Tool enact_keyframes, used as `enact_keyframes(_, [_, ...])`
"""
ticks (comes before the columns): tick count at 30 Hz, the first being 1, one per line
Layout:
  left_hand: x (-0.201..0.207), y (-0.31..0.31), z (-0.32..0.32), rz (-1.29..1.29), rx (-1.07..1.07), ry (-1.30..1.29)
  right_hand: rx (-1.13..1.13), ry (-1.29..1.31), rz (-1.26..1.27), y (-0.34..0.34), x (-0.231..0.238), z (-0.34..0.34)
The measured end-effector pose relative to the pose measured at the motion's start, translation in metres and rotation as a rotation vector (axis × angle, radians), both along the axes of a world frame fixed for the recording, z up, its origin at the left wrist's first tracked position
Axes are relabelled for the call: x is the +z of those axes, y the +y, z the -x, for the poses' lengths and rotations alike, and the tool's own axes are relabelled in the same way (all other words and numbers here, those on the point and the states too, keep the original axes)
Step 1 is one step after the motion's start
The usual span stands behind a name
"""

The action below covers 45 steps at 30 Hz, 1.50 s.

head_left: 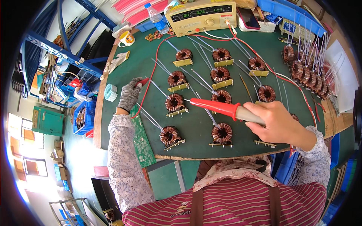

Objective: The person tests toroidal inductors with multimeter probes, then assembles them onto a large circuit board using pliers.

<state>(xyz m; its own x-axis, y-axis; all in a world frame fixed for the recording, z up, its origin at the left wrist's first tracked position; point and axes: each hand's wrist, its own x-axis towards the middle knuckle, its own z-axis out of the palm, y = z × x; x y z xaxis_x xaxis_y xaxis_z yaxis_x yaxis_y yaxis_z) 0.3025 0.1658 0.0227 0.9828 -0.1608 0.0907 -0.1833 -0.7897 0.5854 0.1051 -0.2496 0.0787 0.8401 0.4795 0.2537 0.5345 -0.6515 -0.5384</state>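
Observation:
My left hand, in a grey glove, is closed on a small red clip beside the far lead end of a copper-wound ring coil. In my bare right hand is a test probe with a red front and grey handle. Its thin metal tip points left, close to that coil; whether it touches cannot be made out. Several more ring coils stand in rows on the green bench, each on a small yellowish board with long sleeved leads pointing away to the far left.
A beige power supply with a lit display stands at the back, trailing red wire. More coils crowd the right side. Around the left edge are a green circuit board, tape roll, glove, mug and bottle.

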Motion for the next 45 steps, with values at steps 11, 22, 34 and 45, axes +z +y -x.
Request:
enact_keyframes(11, [-0.001,-0.028,-0.057,0.26,0.055,0.143,-0.078,0.061,0.051,-0.004,-0.008,-0.039])
enact_keyframes(22, [-0.014,-0.036,-0.087,0.144,0.077,0.109,-0.017,0.104,0.071,-0.001,-0.028,-0.062])
enact_keyframes(34, [-0.018,-0.034,-0.084,0.177,0.053,0.081,-0.026,0.022,0.074,0.008,-0.03,-0.067])
enact_keyframes(45, [-0.015,-0.038,-0.081,0.254,0.112,0.178,-0.039,0.03,0.092,0.011,-0.03,-0.066])
